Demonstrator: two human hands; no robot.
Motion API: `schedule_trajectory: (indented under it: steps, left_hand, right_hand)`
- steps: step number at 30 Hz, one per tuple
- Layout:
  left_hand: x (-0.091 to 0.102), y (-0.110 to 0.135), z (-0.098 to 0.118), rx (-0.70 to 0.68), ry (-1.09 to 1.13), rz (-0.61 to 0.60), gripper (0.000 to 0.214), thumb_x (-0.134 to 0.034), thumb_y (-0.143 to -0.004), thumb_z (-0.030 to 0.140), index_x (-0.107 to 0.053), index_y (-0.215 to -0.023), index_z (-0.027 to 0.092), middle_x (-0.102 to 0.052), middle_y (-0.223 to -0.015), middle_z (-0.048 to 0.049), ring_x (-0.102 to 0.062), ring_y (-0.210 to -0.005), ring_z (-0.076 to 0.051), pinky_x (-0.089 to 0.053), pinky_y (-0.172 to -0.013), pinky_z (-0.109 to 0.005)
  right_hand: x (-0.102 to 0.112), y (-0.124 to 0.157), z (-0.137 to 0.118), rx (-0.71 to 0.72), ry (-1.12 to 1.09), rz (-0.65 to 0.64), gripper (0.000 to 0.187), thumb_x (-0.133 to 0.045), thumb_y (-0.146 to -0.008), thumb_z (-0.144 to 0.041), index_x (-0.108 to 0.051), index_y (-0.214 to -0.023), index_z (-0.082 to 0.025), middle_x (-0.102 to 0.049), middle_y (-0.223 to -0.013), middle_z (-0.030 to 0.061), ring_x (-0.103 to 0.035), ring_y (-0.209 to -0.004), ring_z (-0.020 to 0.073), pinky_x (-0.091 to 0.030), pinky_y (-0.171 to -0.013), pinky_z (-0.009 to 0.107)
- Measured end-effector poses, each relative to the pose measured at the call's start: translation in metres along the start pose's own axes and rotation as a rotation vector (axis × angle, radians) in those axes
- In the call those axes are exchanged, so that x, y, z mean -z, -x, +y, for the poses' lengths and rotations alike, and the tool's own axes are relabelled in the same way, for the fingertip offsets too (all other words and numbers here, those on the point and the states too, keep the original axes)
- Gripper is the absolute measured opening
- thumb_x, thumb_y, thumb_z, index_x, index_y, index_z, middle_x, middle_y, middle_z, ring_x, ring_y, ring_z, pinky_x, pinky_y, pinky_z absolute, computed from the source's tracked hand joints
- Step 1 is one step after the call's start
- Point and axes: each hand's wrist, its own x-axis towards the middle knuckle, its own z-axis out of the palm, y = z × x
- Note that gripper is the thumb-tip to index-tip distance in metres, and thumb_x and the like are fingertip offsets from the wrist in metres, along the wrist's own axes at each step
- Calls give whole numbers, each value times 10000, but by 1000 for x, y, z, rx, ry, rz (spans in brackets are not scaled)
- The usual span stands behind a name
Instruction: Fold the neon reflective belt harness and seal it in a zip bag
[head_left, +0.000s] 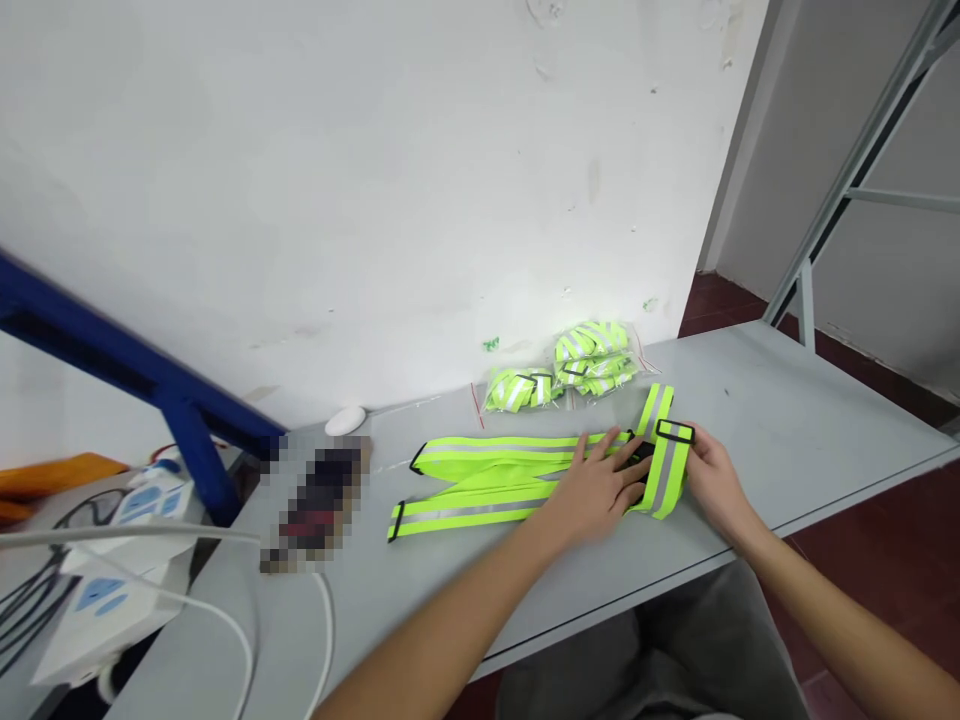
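neon yellow reflective straps (480, 490) are lying in a loose, overlapping bundle near the middle of the grey tabletop (795, 430), their grey stripes running lengthwise. a black plastic slider (673, 432) is sitting on the strap end nearest the right hand (712, 482). that right hand is pinching the strap's edge just below the slider, its fingers curling inward. the left hand (596, 490) is lying spread, its fingers (607, 450) pressing down on the straps beside a dark piece that is partly hidden beneath them. two clear plastic bags (592, 358) of folded reflective bands are sitting just behind the straps, close to the white wall (337, 200). a white oval object (345, 420) is resting at the tabletop's back edge, and a pixelated object (315, 505) that cannot be made out is lying to the left of the straps. further left, white power strips (150, 500) and a white cable (225, 625) are lying near a blue metal frame (127, 370). grey trousers (652, 650) are showing below the tabletop, beside a dark red tile floor (862, 550).
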Motion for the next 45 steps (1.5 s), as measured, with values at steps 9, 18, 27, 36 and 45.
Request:
schedule_trajectory:
  steps: [9,18,27,36,45]
  left_hand:
    - [-3,5,9,-22,84,56,424,-346,-963,527,-628,-1196,312,-452,-1463,14,-236,-1426,-303,-84,-1122,-665]
    - [-9,1,13,72,135,173,252,-508,-924,401,-732,-866,301,-593,-1320,54,-494,-1179,-273,-253,-1075,-605]
    - [-8,-1,6,54,347,166,217,-536,-911,371,-689,-811,254,-685,-1167,19,-483,-1247,-263,-267,-1112,-525]
    - [-15,1,14,-90,137,142,522,-458,-941,355,-331,-1432,233,-335,-1526,-79,-248,-1420,-288,-302,-1116,-499]
    - [-16,-1,19,-139,-5,46,555,-369,-953,493,-348,-1438,224,-356,-1522,-51,-261,-1419,-263,-153,-1173,-539]
  right_hand:
    - [-11,-36,-22,-310,-127,55,267,-540,-659,-259,-626,-905,-200,-627,-656,-18,-573,-593,154,-439,-570,258]
    - [-22,-14,-9,-271,-159,101,454,-537,-797,-588,-516,-1078,-232,-688,-854,36,-653,-746,219,-514,-660,341]
    - [-11,-4,23,-70,453,203,373,-598,-771,-378,-467,-1078,-213,-485,-619,-76,-497,-579,157,-380,-577,281]
    - [2,-16,21,-182,730,59,358,-598,-768,-423,-480,-1018,-195,-549,-730,-16,-537,-661,175,-390,-585,277]
    - [43,-80,-1,-246,654,-249,396,-583,-780,-551,-614,-778,-156,-608,-685,10,-525,-641,146,-400,-579,255]
